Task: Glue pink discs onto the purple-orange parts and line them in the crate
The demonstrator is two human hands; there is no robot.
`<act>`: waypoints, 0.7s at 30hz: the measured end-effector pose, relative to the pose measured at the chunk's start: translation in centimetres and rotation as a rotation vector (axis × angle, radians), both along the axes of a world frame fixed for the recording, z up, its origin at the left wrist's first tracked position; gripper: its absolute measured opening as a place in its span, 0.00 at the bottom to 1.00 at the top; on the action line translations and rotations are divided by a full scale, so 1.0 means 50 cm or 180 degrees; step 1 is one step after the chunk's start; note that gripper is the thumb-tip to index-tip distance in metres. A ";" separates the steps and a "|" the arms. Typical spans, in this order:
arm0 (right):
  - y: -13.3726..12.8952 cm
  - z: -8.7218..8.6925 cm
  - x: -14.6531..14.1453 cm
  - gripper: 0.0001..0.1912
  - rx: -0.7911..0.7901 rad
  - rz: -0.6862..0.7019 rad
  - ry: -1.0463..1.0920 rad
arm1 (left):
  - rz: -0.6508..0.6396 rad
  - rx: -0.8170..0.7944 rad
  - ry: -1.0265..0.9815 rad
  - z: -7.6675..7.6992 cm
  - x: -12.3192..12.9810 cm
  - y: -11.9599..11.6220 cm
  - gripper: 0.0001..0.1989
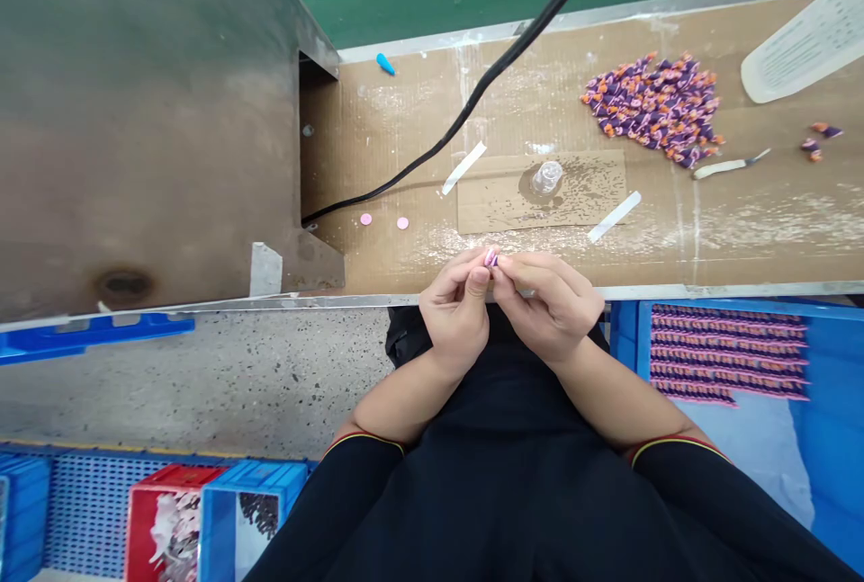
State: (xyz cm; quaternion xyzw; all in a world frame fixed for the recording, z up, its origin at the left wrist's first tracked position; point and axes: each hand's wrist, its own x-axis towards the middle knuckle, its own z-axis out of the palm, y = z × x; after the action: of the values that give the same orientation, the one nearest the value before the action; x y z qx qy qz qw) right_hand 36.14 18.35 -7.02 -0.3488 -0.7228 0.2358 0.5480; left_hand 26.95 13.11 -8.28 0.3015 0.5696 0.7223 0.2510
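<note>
- the left fingers (467, 269) and right fingers (517, 265) are pressed together, pinching from both sides a small pink-and-purple piece (490, 258), with the fingertips of both hands meeting around it
- the piece sits between the two hands, just over the front edge of the desk; its exact shape is mostly hidden by the fingertips
- the left hand (455, 312) and right hand (548, 308) are raised close together, wrists apart, forearms angled in from black sleeves (364, 510)
- ahead on the cardboard-covered desk (378, 119), a clear plastic cup (546, 177) stands on a brown cardboard sheet (594, 204), with white strips (464, 168) lying beside it
- two pink discs (384, 220) lie to the left of the sheet
- further right are a heap of purple-and-orange twisted pieces (652, 110), a few loose pieces (820, 141) and a pale-handled knife (719, 168)
- a blue crate (830, 438) to the right holds rows of pink-and-purple strips (729, 353)
</note>
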 end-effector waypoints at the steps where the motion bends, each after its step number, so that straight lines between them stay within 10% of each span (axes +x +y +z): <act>1: -0.001 0.001 0.000 0.06 0.0038 0.0030 0.0074 | -0.0021 0.0029 -0.0052 -0.001 0.002 0.001 0.11; 9: 0.091 0.018 0.092 0.06 -0.0643 0.0642 -0.0919 | -0.0344 0.0102 -0.0538 -0.018 -0.049 0.015 0.18; 16: 0.169 -0.011 0.146 0.11 0.0141 0.1272 -0.2747 | 0.0191 0.0128 0.0003 -0.024 -0.121 -0.029 0.16; 21: 0.165 -0.014 0.151 0.20 -0.0039 0.1409 -0.2279 | 0.0547 0.0313 0.0225 -0.006 -0.156 -0.063 0.20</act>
State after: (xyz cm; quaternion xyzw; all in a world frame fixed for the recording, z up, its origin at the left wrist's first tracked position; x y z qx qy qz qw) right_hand 43.70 26.58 -7.71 -0.2483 -0.9237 0.2160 0.1963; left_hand 19.12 9.98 -8.58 0.2888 0.5657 0.7571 0.1527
